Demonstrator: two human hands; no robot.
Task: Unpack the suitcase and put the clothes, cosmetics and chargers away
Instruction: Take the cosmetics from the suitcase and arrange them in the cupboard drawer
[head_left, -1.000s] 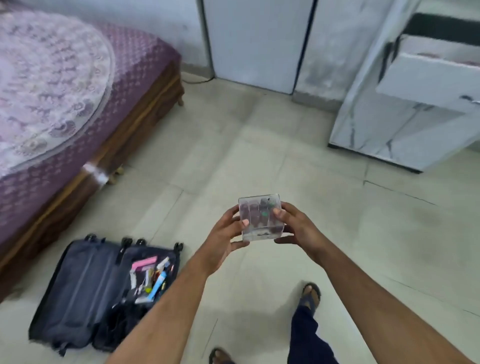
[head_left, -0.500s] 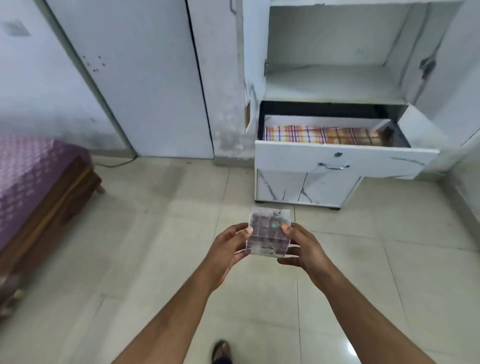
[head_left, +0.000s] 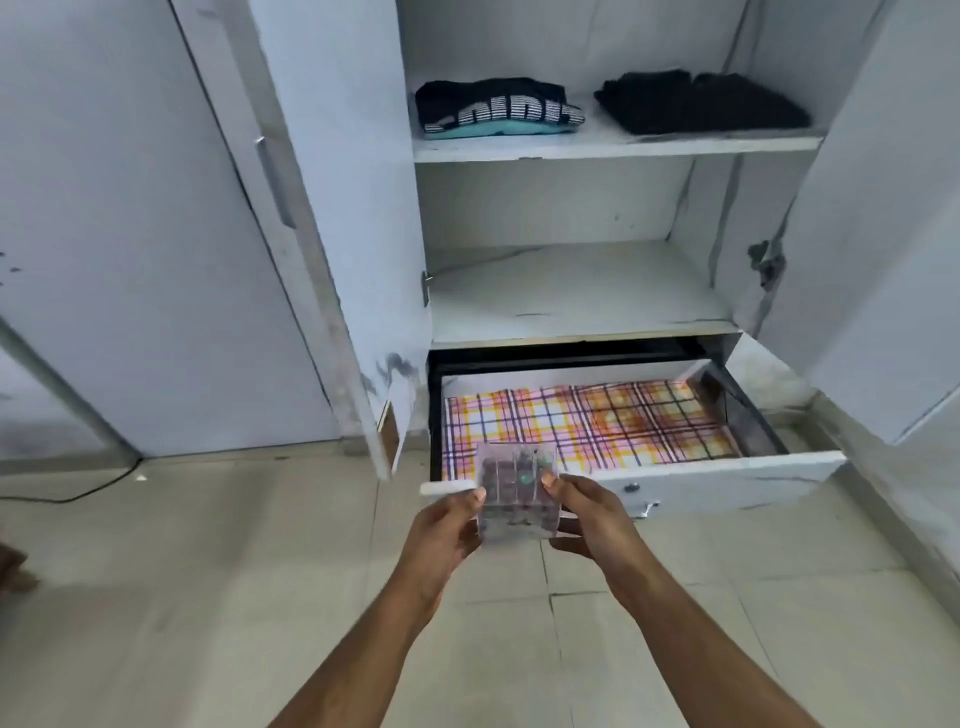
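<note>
Clear organiser box (head_left: 518, 493) carried to the drawer

We grip it between left hand (head_left: 445, 530) and right hand (head_left: 589, 519), fingers curled on its sides; the open drawer (head_left: 727, 475) lies just beyond our fingertips.

A checked liner (head_left: 587, 426) in pink, yellow, white and dark blue is seen in the white drawer (head_left: 727, 475). Dark clothes (head_left: 498, 106), lettered white over turquoise, and black clothes (head_left: 696, 101) are seen on the white shelf (head_left: 613, 148).
</note>
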